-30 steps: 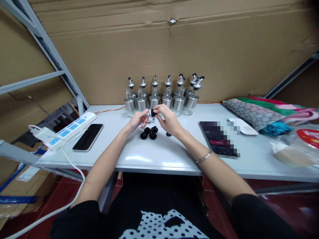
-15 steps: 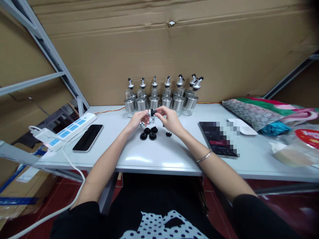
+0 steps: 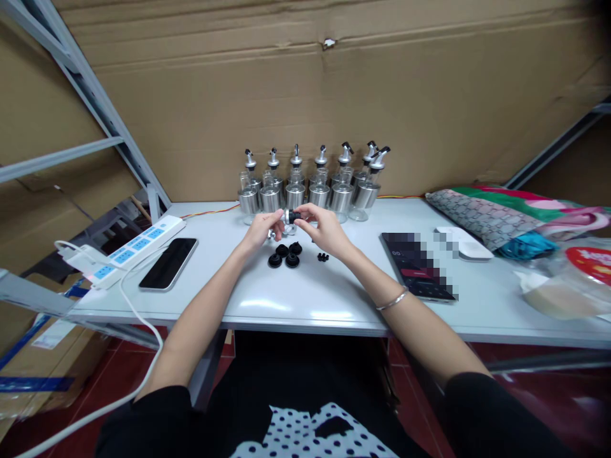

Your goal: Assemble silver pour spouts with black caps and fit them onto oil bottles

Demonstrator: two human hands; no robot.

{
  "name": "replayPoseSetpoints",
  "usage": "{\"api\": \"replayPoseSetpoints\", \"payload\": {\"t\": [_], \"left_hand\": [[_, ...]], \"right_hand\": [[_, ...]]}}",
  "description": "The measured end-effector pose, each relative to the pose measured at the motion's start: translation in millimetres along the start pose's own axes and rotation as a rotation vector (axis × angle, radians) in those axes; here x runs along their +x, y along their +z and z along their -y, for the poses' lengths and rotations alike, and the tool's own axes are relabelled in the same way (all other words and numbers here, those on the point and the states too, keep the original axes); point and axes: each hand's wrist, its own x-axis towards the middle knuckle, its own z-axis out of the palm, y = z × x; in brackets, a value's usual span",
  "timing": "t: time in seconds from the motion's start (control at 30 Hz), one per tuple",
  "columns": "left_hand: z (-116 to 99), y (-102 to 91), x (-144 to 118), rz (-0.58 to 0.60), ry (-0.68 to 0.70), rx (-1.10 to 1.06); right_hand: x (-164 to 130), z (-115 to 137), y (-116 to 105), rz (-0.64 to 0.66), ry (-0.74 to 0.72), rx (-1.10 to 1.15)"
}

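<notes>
- The left hand point(image 3: 263, 230) is pinching the silver end of a small cylindrical black-and-silver stopper point(image 3: 293, 217); its grip is pressing together at the fingertips.
- The right hand point(image 3: 326, 230) is pinching the stopper's black end between thumb and fingers, its palm side facing the left hand.
- The stopper is lying roughly sideways between both grips, above the glossy white worktop point(image 3: 296, 292), nearer its back edge than its front edge.
- A small shiny silver piece point(image 3: 272, 234) is showing at the left fingers; its exact shape is too small to tell.
- Round, ridged, matte black stopper parts point(image 3: 285, 256) are clustering below the hands, toward the front edge.
- Tiny knobbly black pieces point(image 3: 323, 257) are lying just right of that cluster.
- Clear glass bottles with brushed-metal sleeves point(image 3: 295, 194) are standing upright along the back edge, some bearing silver spouts with black tips.
- Creased brown cardboard point(image 3: 305, 95) is rising behind them.
</notes>
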Motion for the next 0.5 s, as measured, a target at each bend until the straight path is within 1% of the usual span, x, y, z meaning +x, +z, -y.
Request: {"api": "replayPoseSetpoints", "payload": {"t": [0.13,0.3,0.4,0.5], "left_hand": [[-1.6,-0.1,-0.2,0.005,-0.045,-0.037],[-5.2,1.3,-2.1,0.030,-0.058,-0.080],[-5.1,1.7,-2.5,0.036,-0.074,-0.095],[-4.2,2.0,-2.1,0.034,-0.082,-0.095]], "right_hand": [[-1.0,-1.3,0.2,-0.024,-0.154,-0.079],[-1.3,-3.0,-0.8,-0.048,-0.275,-0.144],[-1.2,-2.3,-2.0,-0.047,-0.321,-0.150],[-1.0,-0.6,-3.2,-0.037,-0.296,-0.125]]}}
